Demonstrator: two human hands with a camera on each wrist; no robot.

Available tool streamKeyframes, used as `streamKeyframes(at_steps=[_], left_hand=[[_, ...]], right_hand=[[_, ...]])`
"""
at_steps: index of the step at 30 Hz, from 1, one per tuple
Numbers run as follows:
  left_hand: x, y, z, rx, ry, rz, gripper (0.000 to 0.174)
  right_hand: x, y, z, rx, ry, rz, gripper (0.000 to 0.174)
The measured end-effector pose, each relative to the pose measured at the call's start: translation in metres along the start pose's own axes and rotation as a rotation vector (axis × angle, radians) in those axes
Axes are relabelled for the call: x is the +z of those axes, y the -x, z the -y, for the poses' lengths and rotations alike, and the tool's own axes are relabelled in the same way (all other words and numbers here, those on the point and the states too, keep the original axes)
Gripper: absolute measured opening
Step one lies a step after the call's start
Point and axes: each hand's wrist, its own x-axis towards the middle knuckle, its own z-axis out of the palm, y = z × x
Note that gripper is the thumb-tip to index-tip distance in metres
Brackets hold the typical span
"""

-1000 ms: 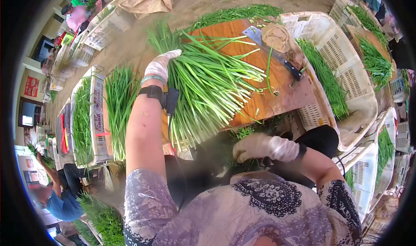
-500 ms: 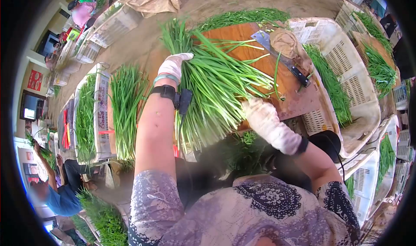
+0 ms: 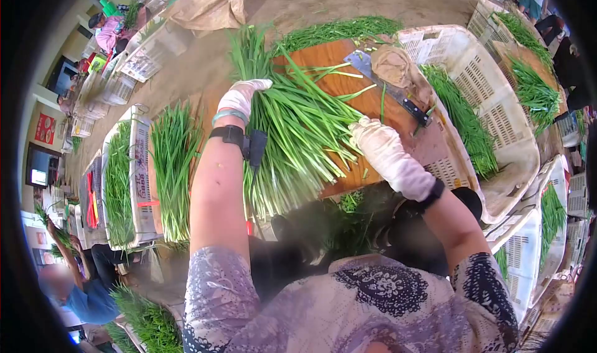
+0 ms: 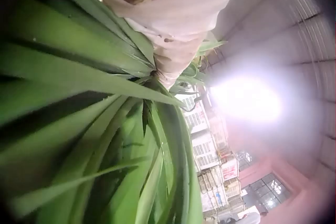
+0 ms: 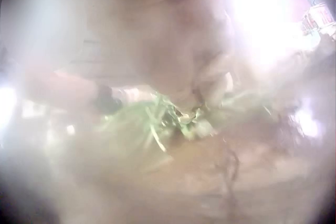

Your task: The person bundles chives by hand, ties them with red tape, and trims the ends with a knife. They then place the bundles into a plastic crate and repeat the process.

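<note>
A big bunch of garlic chives (image 3: 295,132) lies fanned across a wooden board (image 3: 317,56), leafy tops away from me and pale stems toward me and the right. My gloved left hand (image 3: 241,99) grips the bunch near its leafy end; in the left wrist view the leaves (image 4: 100,87) spread beside the glove. At the stem ends, my gloved right hand (image 3: 382,151) holds some stalks in its curled fingers. The hazy right wrist view shows the glove (image 5: 173,40) above short green stalks (image 5: 156,134).
A broad-bladed knife (image 3: 415,112) lies on the board's right, beside a crumpled brown cloth (image 3: 392,67). White crates (image 3: 513,138) holding chives line the right. More chives (image 3: 173,166) stand on the left by another crate (image 3: 142,166). Another person (image 3: 93,297) sits at far left.
My right hand has come up from near my lap to the stem ends and now holds stalks, bunching the right side inward. The left hand keeps its grip.
</note>
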Motion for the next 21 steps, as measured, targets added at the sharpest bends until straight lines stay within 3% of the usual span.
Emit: streamKeyframes(at_steps=[1, 4, 7, 9, 11, 13, 15, 16, 17, 18, 20, 21], left_hand=[[-0.002, -0.01, 0.005, -0.075, -0.003, -0.001, 0.057], [-0.008, -0.036, 0.022, -0.306, -0.062, -0.017, 0.069], [-0.004, -0.036, 0.03, -0.222, -0.06, -0.056, 0.055], [-0.004, -0.042, 0.033, -0.272, -0.056, -0.059, 0.053], [-0.008, -0.047, 0.035, -0.319, -0.046, -0.07, 0.051], [-0.017, -0.062, 0.063, -0.125, 0.12, 0.024, 0.046], [-0.02, -0.019, 0.049, 0.018, 0.358, 0.067, 0.037], [-0.019, 0.002, 0.036, -0.024, 0.378, 0.009, 0.036], [-0.021, 0.013, 0.032, -0.072, 0.403, -0.052, 0.035], [-0.027, 0.014, 0.041, 0.003, 0.347, -0.021, 0.035], [-0.03, 0.01, 0.043, -0.031, 0.415, -0.031, 0.036], [-0.031, 0.008, 0.046, -0.056, 0.442, -0.027, 0.036]], right_hand=[[0.002, -0.005, 0.003, -0.007, 0.262, 0.058, 0.015], [-0.002, 0.008, 0.01, -0.049, 0.067, 0.029, 0.012], [-0.019, 0.035, 0.015, -0.002, 0.109, 0.189, 0.01], [-0.041, 0.058, 0.017, 0.007, 0.107, 0.352, 0.009], [-0.075, 0.082, 0.007, -0.447, -0.151, 0.319, 0.011], [-0.146, 0.063, 0.022, -0.482, -0.603, 0.563, 0.016], [-0.155, 0.063, 0.017, -0.26, -1.19, 0.828, 0.027], [-0.146, 0.065, 0.016, -0.159, -1.388, 0.969, 0.035], [-0.123, 0.07, 0.025, -0.133, -1.074, 0.985, 0.036], [-0.094, 0.078, 0.042, -0.107, -0.762, 0.989, 0.036], [-0.083, 0.071, 0.06, 0.002, -0.44, 0.946, 0.036], [-0.082, 0.071, 0.065, 0.092, -0.442, 0.931, 0.035]])
